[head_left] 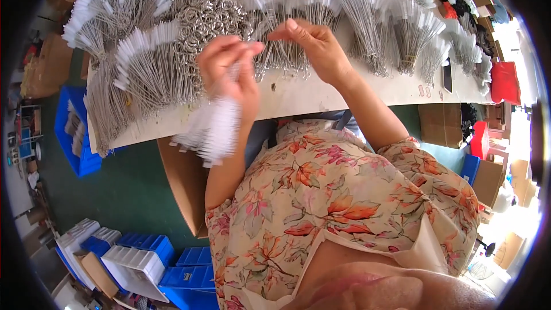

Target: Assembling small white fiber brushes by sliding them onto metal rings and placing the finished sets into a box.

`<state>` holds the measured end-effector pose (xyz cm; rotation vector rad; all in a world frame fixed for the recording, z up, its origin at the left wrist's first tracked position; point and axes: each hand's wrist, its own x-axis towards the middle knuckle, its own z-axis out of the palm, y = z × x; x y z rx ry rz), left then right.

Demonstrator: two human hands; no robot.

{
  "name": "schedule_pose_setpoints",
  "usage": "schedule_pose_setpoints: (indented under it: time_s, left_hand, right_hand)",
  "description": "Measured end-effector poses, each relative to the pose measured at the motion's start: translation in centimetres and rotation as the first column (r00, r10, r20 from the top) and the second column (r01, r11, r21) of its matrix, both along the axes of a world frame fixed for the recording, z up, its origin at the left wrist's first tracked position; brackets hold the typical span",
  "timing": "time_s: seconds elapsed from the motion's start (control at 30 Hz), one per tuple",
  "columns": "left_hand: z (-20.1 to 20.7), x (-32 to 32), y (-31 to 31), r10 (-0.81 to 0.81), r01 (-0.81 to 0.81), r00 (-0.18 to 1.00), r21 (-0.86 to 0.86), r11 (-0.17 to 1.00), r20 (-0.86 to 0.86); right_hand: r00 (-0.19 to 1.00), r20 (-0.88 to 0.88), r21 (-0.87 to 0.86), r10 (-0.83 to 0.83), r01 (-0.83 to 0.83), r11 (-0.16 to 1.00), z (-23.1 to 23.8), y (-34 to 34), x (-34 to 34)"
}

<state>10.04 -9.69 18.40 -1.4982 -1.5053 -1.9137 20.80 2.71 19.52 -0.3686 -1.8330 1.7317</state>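
Left hand (228, 66) raised over table edge, fingers closed around bundle of white bristle brushes (211, 129), bristle ends hanging down past white table (298, 95). Right hand (313, 43) just beside it, thumb and forefinger pinched together; whether wire sits between them, cannot tell. Pile of metal rings (209, 20) behind left hand. Fanned brush bundles (402, 28) across table.
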Motion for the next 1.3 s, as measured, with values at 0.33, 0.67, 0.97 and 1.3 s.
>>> schedule_pose_setpoints:
  time_s: [0.33,0.67,0.97,1.3]
  left_hand:
    - [-6.8,2.6,-2.2,-0.052,0.053,0.999,-0.21,0.976,0.009]
    - [-8.0,2.8,-4.0,-0.163,0.361,0.902,-0.492,0.792,0.4]
    - [-4.8,2.6,-4.8,-0.212,0.211,0.976,-0.473,0.855,0.052]
    - [-2.7,-7.8,1.5,-0.072,-0.186,0.888,-0.498,0.847,-0.455]
  right_hand:
    - [0.924,0.154,-0.237,0.351,-0.31,0.921,2.3,3.5,5.0]
    - [0.584,0.68,0.706,-0.443,-0.685,0.181,-3.9,0.0,7.2]
    - [0.7,0.54,-0.18,0.469,-0.448,0.876,-1.1,-1.9,4.7]
    - [0.734,0.659,0.696,-0.166,-0.511,0.503,-3.6,2.1,7.4]
